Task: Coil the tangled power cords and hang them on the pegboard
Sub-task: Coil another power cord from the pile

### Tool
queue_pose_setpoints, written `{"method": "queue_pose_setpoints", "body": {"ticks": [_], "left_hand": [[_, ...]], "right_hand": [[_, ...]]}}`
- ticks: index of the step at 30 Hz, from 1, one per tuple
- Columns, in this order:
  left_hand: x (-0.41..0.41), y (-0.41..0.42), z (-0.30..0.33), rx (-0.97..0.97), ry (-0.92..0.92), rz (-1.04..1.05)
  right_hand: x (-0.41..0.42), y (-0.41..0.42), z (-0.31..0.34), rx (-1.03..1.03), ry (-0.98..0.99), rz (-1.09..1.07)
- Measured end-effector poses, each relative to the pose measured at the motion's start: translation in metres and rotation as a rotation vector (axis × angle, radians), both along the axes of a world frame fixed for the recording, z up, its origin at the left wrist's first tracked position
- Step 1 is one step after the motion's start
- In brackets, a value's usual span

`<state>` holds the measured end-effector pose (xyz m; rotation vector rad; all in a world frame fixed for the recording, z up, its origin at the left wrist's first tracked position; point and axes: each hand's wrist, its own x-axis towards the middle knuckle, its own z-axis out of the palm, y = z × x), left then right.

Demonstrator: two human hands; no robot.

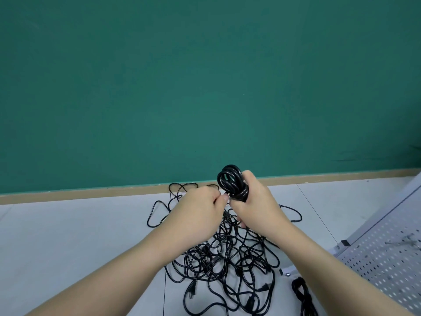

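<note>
Right hand (pixel 257 199) grips a nearly finished black cord coil (pixel 233 182) mid-frame; left-hand fingers (pixel 224 197) pinch its end. The tangled black cord pile (pixel 227 258) below remains, nothing visibly hung.

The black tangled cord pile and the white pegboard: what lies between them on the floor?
Head view: a smaller black coiled cord lies there.
</note>
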<state>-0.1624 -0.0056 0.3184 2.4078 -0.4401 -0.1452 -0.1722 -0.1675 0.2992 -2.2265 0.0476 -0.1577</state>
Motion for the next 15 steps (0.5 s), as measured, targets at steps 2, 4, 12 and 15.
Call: {"method": "queue_pose_setpoints", "body": {"ticks": [2, 4, 12, 15], "left_hand": [[-0.002, 0.000, 0.000, 0.011, 0.029, -0.001], [-0.004, 0.001, 0.002, 0.016, 0.080, -0.014], [-0.004, 0.012, 0.008, -0.065, 0.152, -0.094], [-0.001, 0.014, 0.010, -0.123, 0.160, -0.094]], "right_hand": [[-0.002, 0.001, 0.000, -0.006, 0.002, 0.007], [-0.006, 0.001, -0.001, -0.037, -0.022, 0.013], [-0.017, 0.004, 0.005, -0.006, -0.124, 0.138], [-0.017, 0.001, 0.008, 0.002, -0.162, 0.141]]}}
